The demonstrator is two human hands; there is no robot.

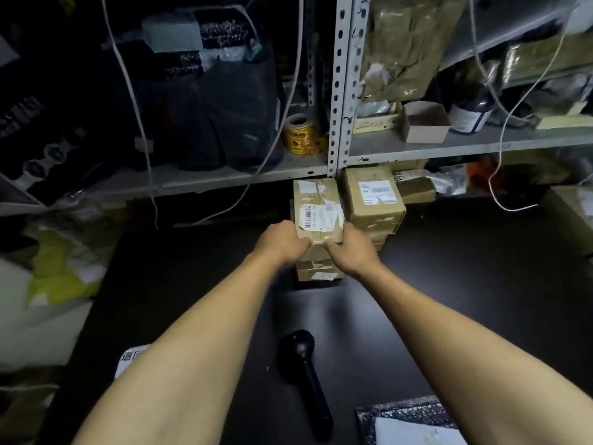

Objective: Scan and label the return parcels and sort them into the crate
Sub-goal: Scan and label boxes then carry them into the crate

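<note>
A brown taped parcel (317, 213) with a white barcode label tops a stack of similar parcels (316, 271) at the far side of the black table (192, 284). My left hand (282, 240) grips its near left corner, and my right hand (351, 248) grips its near right corner. A second stack of brown parcels (372, 200) stands just to the right, touching it. A black handheld scanner (303, 367) lies on the table near me, between my forearms.
Metal shelving (340, 91) rises behind the stacks, holding dark bags, a roll of yellow-red stickers (300, 134), a small open box (423, 122) and a bottle. Cables hang down. Yellow bags (61, 268) lie left. A grey mailer (407, 422) and a label sheet (131, 358) lie near me.
</note>
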